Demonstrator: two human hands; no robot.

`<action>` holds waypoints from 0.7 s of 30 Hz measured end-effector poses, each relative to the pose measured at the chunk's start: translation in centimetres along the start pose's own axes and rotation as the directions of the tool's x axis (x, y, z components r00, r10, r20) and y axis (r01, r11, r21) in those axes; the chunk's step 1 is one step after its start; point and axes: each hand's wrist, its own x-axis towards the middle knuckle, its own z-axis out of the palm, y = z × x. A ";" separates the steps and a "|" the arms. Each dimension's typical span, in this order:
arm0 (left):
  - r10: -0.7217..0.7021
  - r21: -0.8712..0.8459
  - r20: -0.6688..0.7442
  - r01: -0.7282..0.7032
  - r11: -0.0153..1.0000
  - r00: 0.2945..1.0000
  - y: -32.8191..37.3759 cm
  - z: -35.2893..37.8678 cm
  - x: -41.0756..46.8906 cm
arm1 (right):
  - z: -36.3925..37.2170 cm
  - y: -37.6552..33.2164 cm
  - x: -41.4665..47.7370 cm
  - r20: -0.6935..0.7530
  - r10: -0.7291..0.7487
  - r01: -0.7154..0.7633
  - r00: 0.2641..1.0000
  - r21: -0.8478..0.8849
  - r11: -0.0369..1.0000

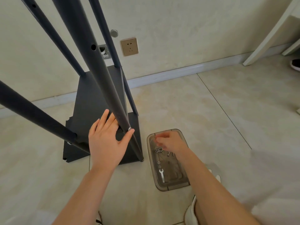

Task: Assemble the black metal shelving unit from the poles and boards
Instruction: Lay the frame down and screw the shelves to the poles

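Poles (90,62), four, run from upper left down into one low board (97,101) at left centre; unit stands close to the wall (178,30). Judged early-to-middle: lowest board mounted, bolt (129,128) seated in near pole, upper pole holes empty, so higher boards are left to fit. Another dark panel edge shows under it at lower left; loose or fixed, cannot tell. Floor (219,111) at right is open tile, good room; wall side tight. Tray (172,188) lies lower centre, just beside the near pole's foot, easy to kick. Left hand (105,143) wide, fingers straight against the near pole, thumb tip touching the bolt. Right hand (168,142) blurred over the tray's far end, grip cannot be told. Wrench (162,175) and washers (157,151) lie in tray
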 end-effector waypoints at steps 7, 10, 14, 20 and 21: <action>0.004 -0.008 -0.030 -0.004 1.000 1.000 -0.1 0.4 -0.1 | 0.3 9.4 2.5 -0.001 0.284 -0.281 0.959 -0.151 0.948; 0.005 -0.008 -0.027 -0.005 1.000 1.000 0.0 0.2 -0.1 | 0.6 11.1 3.6 -0.003 0.316 -0.310 0.949 -0.202 0.929; 0.022 -0.006 -0.019 -0.022 1.000 1.000 0.0 0.1 -0.1 | 0.4 12.2 5.2 -0.010 0.328 -0.321 0.945 -0.233 0.918; 0.005 0.007 -0.017 -0.004 1.000 1.000 0.2 0.2 -0.2 | 0.1 13.1 7.5 -0.006 0.233 -0.222 0.972 -0.325 0.919; 0.001 0.012 -0.013 -0.001 1.000 1.000 0.2 0.2 -0.2 | 0.2 13.2 7.7 0.002 0.212 -0.199 0.977 -0.343 0.918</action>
